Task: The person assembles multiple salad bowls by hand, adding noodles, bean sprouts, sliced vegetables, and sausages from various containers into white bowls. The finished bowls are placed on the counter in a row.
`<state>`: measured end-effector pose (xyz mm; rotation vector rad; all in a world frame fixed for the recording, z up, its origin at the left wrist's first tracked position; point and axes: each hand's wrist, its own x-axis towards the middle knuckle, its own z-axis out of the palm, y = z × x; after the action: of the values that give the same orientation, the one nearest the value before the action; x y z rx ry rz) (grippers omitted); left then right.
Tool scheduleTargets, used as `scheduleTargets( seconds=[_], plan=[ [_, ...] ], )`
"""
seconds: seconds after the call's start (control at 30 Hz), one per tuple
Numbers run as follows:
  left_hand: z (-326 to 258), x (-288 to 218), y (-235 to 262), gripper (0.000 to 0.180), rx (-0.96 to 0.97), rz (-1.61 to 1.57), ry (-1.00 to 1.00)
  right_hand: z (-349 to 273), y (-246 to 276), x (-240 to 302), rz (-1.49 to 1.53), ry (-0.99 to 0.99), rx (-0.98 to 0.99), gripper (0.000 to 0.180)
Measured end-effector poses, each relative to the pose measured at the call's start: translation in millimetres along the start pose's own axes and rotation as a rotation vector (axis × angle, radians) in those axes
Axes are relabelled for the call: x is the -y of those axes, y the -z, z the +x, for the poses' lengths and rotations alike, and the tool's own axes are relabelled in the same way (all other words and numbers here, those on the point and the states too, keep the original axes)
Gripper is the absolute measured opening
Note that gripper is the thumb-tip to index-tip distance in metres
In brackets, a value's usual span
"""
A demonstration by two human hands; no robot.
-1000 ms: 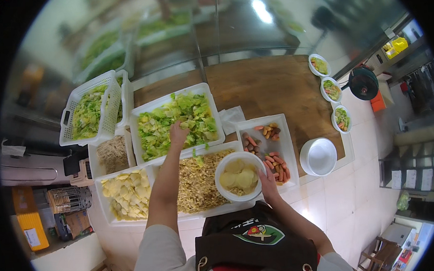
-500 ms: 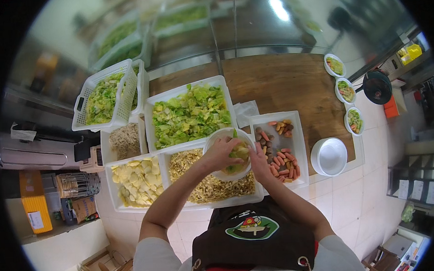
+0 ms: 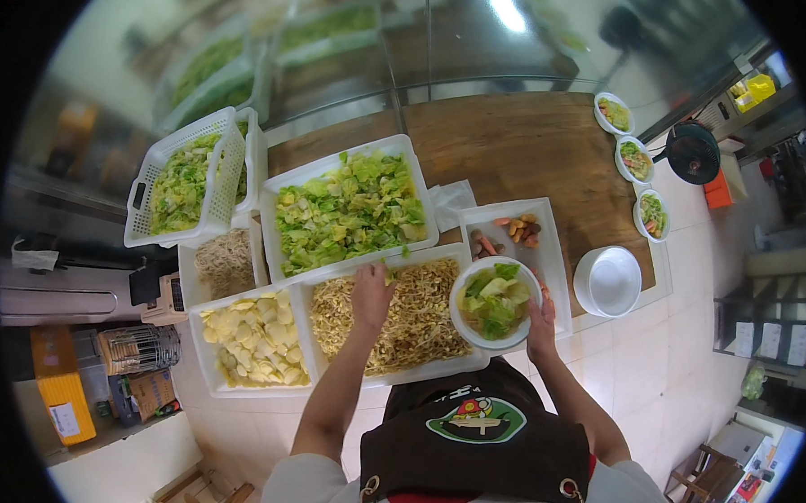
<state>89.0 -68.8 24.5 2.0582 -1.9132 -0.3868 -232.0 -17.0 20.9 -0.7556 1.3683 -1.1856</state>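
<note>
A round white bowl with chopped lettuce on top is tilted slightly toward me. My right hand grips its right rim, over the near end of the tray of sausage pieces. My left hand hangs above the far side of a tray of bean sprouts, close to the front rim of the big lettuce tray. Its fingers are bent together, and a bit of green lettuce shows at the tips.
Sliced pale rounds fill a tray at left; behind them are shredded pale strands and a lettuce basket. Sausage pieces lie in the right tray. Stacked white bowls stand beyond it, and three filled bowls line the table's right edge.
My left hand has left the bowl and moved left to the lettuce tray's front rim. The bowl, in my right hand, has shifted right and nearer, uncovering its lettuce.
</note>
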Motion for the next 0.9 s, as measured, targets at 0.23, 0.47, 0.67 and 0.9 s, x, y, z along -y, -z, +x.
scheduleTargets(
  seconds=[0.23,0.47,0.67,0.9],
  plan=[
    [5,7,-3,0.019,-0.082,-0.198,0.024,-6,20,8,0.075,-0.097,-0.054,0.047],
    [49,-23,-2,0.023,0.092,-0.16,-0.18,-1,6,6,0.138,-0.116,-0.078,0.048],
    [73,34,-24,0.017,0.103,-0.39,-0.13,4,5,8,0.03,-0.074,-0.072,0.047],
    [35,39,16,0.02,0.188,-0.127,-0.286,4,-6,20,0.041,-0.048,-0.064,0.046]
  ],
)
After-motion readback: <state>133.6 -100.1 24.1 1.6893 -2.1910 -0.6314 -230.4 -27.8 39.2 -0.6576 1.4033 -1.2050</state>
